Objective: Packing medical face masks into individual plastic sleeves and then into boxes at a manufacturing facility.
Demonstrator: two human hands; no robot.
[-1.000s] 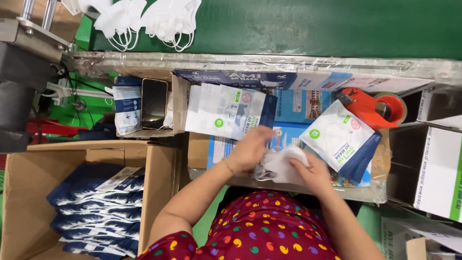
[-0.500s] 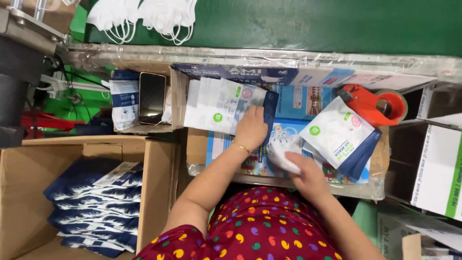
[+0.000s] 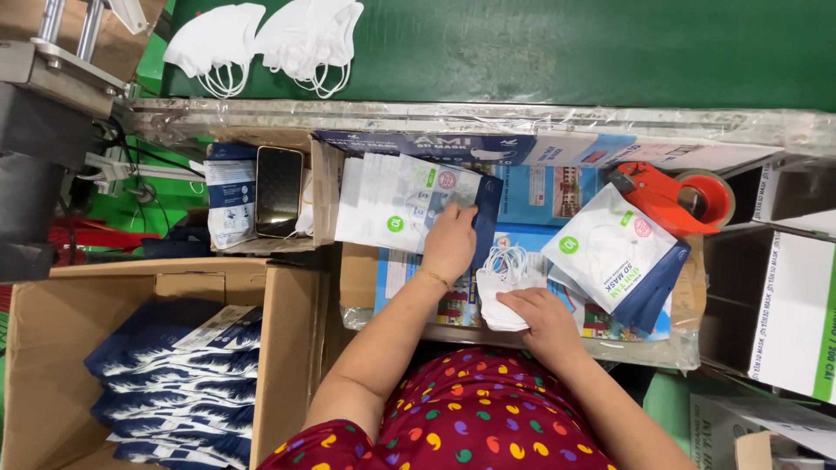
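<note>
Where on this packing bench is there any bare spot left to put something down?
The widest bare stretch is the green belt, right of the loose white masks. The bench is crowded: the pouch stack under the left hand, the folded masks under the right hand, more pouches, the tape dispenser.
</note>
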